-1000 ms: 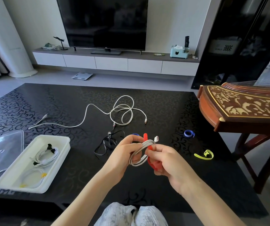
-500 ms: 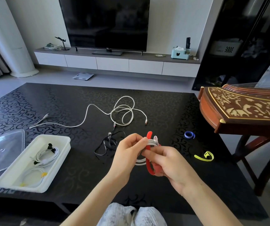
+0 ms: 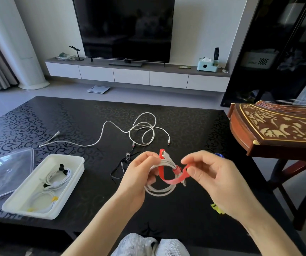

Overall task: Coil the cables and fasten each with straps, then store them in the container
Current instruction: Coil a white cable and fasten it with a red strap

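Squarely between the hands (image 3: 137,174) (image 3: 213,180), coiled cable (image 3: 157,193) with red strap (image 3: 169,181).

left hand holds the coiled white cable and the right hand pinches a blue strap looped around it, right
Not quite. In the head view the left hand holds the coiled white cable, and the right hand pinches the end of a flat red strap, not a blue one, looped around it.
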Motion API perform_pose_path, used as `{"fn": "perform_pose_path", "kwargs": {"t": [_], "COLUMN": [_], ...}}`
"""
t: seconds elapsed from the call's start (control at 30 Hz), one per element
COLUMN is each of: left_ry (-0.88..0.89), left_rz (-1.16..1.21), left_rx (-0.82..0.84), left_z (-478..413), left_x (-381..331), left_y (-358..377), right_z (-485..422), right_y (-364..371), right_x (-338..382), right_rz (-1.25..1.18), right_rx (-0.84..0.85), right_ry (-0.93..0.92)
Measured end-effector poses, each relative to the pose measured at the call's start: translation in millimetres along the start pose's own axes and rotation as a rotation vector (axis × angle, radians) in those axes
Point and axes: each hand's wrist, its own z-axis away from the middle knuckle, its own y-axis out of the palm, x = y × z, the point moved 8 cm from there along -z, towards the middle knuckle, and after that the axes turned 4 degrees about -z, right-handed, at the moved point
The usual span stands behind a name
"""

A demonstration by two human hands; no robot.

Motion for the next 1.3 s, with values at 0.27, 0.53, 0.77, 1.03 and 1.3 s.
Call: {"fn": "perform_pose_path", "kwargs": {"t": [0.27, 0.53, 0.77, 1.03, 1.3], "left_ry": [0.056, 0.014, -0.089, -0.014, 0.124], "left_rz": [-0.136, -0.068, 0.069, 0.097, -0.125], "left_rx": [0.090, 0.129, 0.214, 0.270, 0.260], "left_z": [11, 15, 19, 18, 19], "left_x": [-9, -7, -5, -10, -16], "left_y": [11, 10, 12, 9, 8], "right_z": [-39, -38, -23, -24, -46], "right_y": [13, 24, 36, 23, 15], "right_x": [-1, -7, 3, -4, 10], "right_rz": [0.143, 0.085, 0.374, -0.012, 0.000], "right_rx": [-0.097, -0.099, -0.257, -0.280, 0.145], "right_ry": [-0.065, -0.068, -0.360, -0.185, 0.051]}}
